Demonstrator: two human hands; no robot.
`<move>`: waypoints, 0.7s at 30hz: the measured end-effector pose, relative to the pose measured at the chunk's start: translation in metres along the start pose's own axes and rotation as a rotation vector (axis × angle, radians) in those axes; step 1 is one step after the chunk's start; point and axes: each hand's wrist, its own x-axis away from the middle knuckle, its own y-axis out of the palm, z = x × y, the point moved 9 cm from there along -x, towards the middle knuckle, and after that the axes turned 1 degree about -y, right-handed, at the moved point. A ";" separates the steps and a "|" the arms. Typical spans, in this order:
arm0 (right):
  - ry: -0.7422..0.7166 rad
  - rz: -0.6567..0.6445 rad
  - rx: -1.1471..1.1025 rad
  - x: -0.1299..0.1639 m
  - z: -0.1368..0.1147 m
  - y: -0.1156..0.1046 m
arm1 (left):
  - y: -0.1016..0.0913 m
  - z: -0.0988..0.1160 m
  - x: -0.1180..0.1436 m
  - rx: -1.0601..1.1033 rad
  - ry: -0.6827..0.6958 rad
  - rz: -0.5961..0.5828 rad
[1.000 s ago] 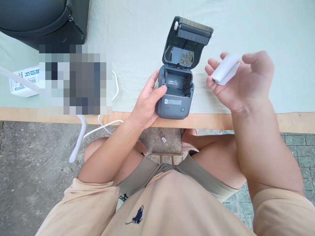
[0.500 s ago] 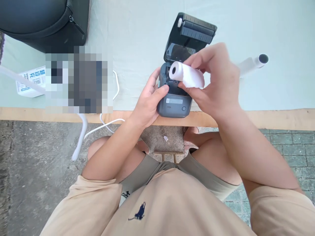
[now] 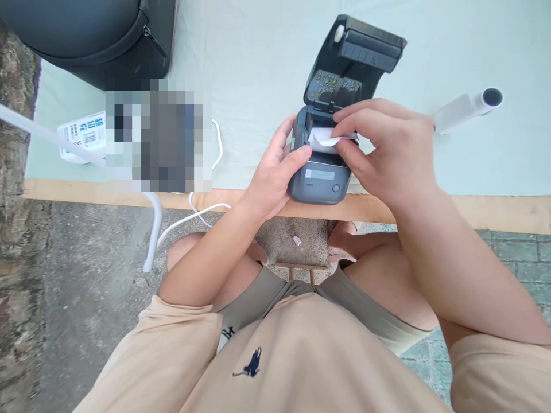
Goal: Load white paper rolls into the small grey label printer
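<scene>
- Pale green cloth covers the surface (image 3: 258,63), whose wooden edge runs across the view above a concrete floor.
- At that near edge sits a small dark grey printer (image 3: 321,178), front button toward the person, its lid (image 3: 355,63) tipped up and back.
- A white paper roll (image 3: 322,139) lies in the open bay, long axis left to right, its loose end lifted.
- Right hand (image 3: 387,155): its grip pinches the paper's loose end between thumb and fingers.
- Left hand (image 3: 275,172): clasps the printer's left side, thumb on the top edge.
- The printer's front label is too small to read.
- A white tube (image 3: 467,106) lies to the right; a black bag (image 3: 86,34) and a printed white box (image 3: 81,135) lie to the left, beside a white cable (image 3: 202,215).
</scene>
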 end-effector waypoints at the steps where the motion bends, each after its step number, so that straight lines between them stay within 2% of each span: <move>1: -0.006 0.009 0.003 0.000 0.000 -0.001 | 0.000 0.001 0.000 0.011 -0.004 0.004; 3: -0.041 0.054 0.061 0.002 -0.005 -0.005 | 0.001 0.002 0.000 0.036 -0.004 0.005; 7: -0.291 0.156 0.137 0.012 -0.042 -0.010 | 0.001 0.005 -0.002 0.062 0.030 -0.022; 10: -0.382 0.165 0.111 0.018 -0.058 -0.008 | 0.001 0.005 0.000 0.043 0.048 -0.037; 18: -0.505 0.161 -0.128 0.026 -0.064 -0.009 | -0.001 0.001 -0.001 -0.026 0.073 -0.080; 20: -0.466 0.197 -0.207 0.024 -0.057 -0.018 | -0.003 0.000 -0.002 -0.047 0.082 -0.084; 21: -0.400 0.247 -0.220 0.021 -0.049 -0.025 | -0.004 -0.001 -0.003 -0.062 0.083 -0.083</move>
